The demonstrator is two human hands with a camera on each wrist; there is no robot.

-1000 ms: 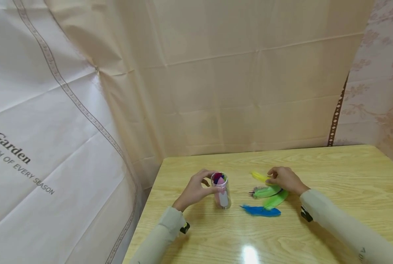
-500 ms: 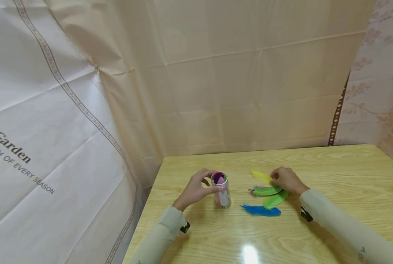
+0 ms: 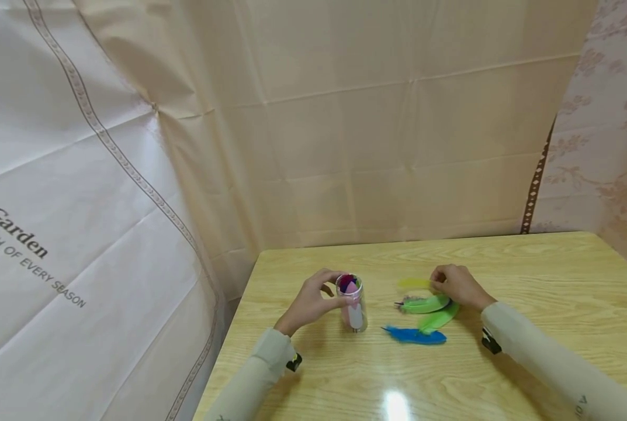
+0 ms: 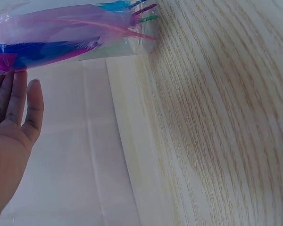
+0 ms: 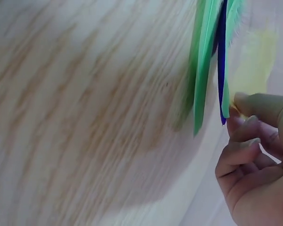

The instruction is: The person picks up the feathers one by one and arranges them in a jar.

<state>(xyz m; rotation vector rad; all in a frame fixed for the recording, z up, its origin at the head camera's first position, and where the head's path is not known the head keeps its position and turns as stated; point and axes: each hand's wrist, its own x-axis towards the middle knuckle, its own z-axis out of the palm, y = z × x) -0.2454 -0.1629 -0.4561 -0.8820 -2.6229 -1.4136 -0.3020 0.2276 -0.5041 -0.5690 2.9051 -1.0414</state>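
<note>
My left hand [image 3: 311, 299] holds a clear jar [image 3: 364, 316] upright on the table, thumb and fingers around its upper part. Inside the jar are several feathers [image 4: 75, 28], pink, blue, magenta and others, quill ends toward the base. With thumb and fingertips my right hand [image 3: 459, 285] pinches the end of a yellow feather [image 3: 413, 283], which points left. In the right wrist view that yellow feather [image 5: 257, 66] spreads out beyond the fingertips. Just in front of the right hand lie a green feather with a dark one under it [image 3: 423, 304] and a second green feather [image 3: 439, 318].
A blue feather [image 3: 413, 335] lies nearest me, overlapped by the tip of a green one. The wooden table [image 3: 550, 280] has its back edge against a beige cloth [image 3: 371, 146]. A white printed cloth [image 3: 82, 234] hangs at the left.
The yellow feather has turned in my right hand from slanting to nearly level, and the right hand has shifted slightly right. The left hand and jar stay put.
</note>
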